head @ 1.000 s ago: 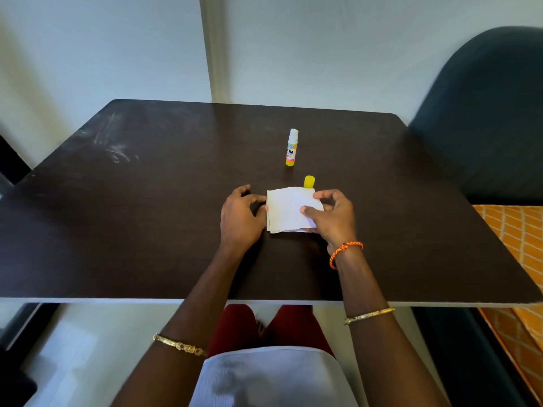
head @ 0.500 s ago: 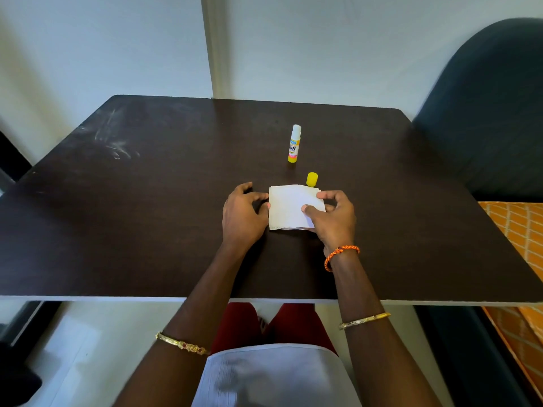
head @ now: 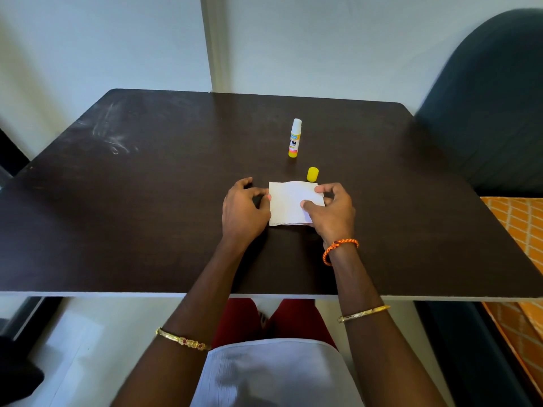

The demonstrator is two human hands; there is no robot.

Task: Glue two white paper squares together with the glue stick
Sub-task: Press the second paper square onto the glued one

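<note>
A dark desk carries the stacked paper squares near its front, pinched by the right hand, edged by the left hand's curled fingers. Light, limp sheets; best held by edges.

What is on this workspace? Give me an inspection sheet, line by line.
Surface: dark table, pale scuffs at its far left.
Job's things: white paper squares stacked flat; glue stick upright and uncapped beyond them; yellow cap standing near the paper's far edge.
Clutter: nothing seen.
Grips: left hand touches the paper's left edge with its fingertips; right hand pinches the right edge.
Cables: nothing seen.
Surroundings: pale wall; dark chair to the right; orange patterned fabric.
</note>
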